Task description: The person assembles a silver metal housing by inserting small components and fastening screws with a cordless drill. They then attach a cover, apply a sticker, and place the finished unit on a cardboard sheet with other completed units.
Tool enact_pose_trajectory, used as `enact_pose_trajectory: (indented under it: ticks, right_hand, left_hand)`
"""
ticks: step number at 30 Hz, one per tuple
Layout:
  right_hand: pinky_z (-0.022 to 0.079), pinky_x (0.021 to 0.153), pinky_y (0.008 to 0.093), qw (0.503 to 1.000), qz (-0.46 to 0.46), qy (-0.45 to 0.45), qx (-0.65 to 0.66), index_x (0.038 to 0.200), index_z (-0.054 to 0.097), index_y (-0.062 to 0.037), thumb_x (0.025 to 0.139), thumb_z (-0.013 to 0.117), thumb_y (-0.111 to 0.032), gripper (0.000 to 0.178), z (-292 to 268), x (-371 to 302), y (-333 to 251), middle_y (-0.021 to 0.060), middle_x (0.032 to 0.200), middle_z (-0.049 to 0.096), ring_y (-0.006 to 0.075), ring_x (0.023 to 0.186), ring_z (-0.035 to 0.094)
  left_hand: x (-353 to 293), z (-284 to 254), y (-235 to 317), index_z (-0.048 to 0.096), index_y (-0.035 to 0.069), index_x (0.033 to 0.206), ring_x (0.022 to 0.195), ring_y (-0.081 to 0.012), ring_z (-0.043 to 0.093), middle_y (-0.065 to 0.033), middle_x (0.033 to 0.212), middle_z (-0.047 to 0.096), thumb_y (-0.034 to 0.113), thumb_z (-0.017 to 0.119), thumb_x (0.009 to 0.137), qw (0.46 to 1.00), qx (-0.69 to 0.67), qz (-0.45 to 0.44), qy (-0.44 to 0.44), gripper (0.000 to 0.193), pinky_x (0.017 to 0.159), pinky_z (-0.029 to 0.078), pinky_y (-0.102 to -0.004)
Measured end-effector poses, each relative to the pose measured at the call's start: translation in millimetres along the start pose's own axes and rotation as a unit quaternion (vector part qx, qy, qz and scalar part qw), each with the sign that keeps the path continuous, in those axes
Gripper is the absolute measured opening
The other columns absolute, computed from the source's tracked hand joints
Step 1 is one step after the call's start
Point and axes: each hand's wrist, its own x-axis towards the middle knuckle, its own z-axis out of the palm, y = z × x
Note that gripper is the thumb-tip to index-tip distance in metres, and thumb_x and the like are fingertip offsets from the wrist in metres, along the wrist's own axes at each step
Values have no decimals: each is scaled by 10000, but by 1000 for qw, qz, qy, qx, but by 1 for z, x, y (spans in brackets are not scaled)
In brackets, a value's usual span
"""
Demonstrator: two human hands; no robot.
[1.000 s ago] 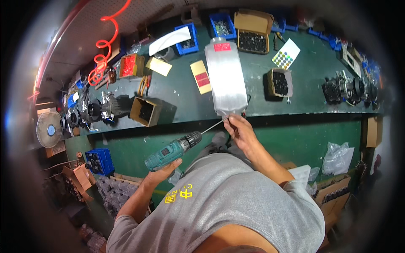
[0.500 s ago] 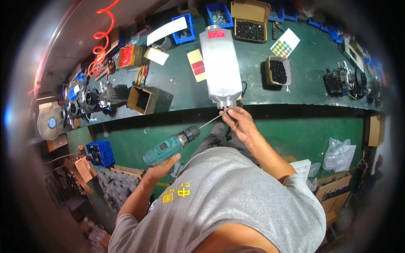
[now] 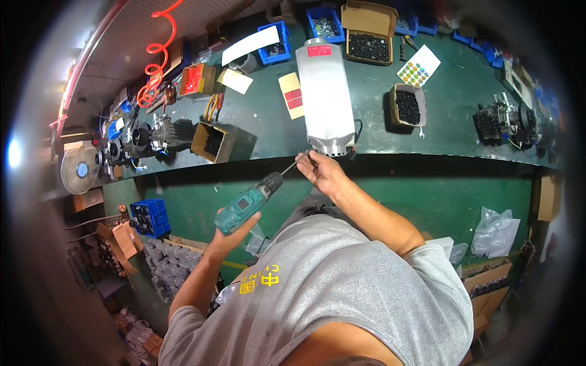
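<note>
My left hand (image 3: 234, 236) is closed round the grip of a teal cordless drill (image 3: 242, 208) with a black chuck. Its long thin bit (image 3: 289, 168) slants up to the near end of a silver metal casing (image 3: 328, 97). At the bit's tip, my right hand (image 3: 322, 171) pinches with thumb and fingertips, close to the casing's left near corner. Whatever sits between those fingers is too small to make out. The casing lies lengthwise on the green workbench (image 3: 262, 137), its near end at the bench edge, with a red label on its far end.
An open box of small black parts (image 3: 408, 107) stands right of the casing, a cardboard box (image 3: 212, 143) left. Blue bins (image 3: 273, 44) line the back. Motor-like assemblies (image 3: 505, 121) sit at both sides. An orange coiled hose (image 3: 160, 55) hangs at upper left.
My right hand and the bit's tip have shifted left along the casing's near end to its left corner. The drill has tilted steeper. The whole view has moved slightly.
</note>
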Motion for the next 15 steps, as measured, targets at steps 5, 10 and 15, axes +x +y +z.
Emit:
enact_pose_trajectory:
  ticks: [5, 10, 15]
  right_hand:
    - [607, 915, 445, 998, -34, -51, -13, 1214, 522, -66, 1003, 570, -54, 217, 2, 14, 8, 113, 1180, 680, 225, 1014, 684]
    - [601, 930, 442, 997, -41, -54, -36, 1235, 524, -57, 1002, 573, -44, 238, 3, 16, 6, 99, 1198, 666, 203, 1028, 659]
    - [626, 864, 439, 995, -28, -74, -63, 1198, 543, -47, 985, 625, -97, 233, 0, 5, 3, 91, 1159, 642, 202, 1038, 647]
  left_hand:
    - [19, 11, 1, 721, 28, 898, 692, -56, 585, 16, 750, 666, 129, 812, 861, 996, 34, 78, 13, 141, 633, 487, -266]
    - [29, 14, 9, 711, 26, 886, 671, -34, 546, 31, 715, 629, 154, 808, 863, 998, 38, 48, -1, 162, 605, 468, -261]
    - [43, 3, 18, 722, 22, 933, 676, -61, 594, -21, 729, 675, 164, 819, 847, 991, 85, 105, -24, 192, 627, 494, -278]
